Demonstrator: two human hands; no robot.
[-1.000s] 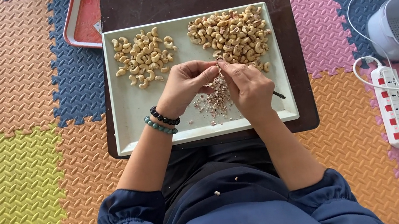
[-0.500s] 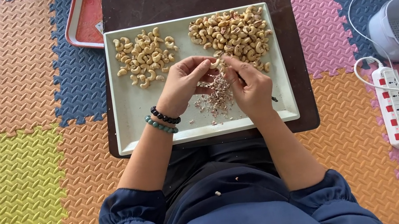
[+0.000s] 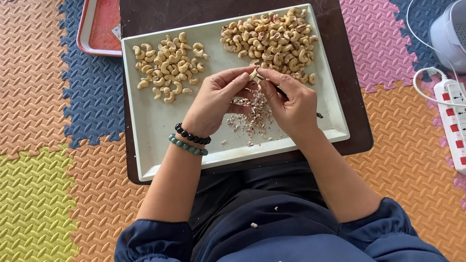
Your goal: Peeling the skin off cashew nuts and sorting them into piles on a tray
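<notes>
While a single cashew (image 3: 253, 73) sits pinched in the left hand (image 3: 217, 97) above the heap of skins (image 3: 253, 115), the right hand (image 3: 290, 102), closed on a thin dark tool, scrapes it; short, light strokes would spare the kernel, I'd say.

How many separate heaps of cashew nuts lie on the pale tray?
2. The paler heap lies at the tray's far left; the browner heap lies at its far right. The hands may hide some loose nuts.

Single head view, straight down, fairly near the tray (image 3: 151, 137)
</notes>
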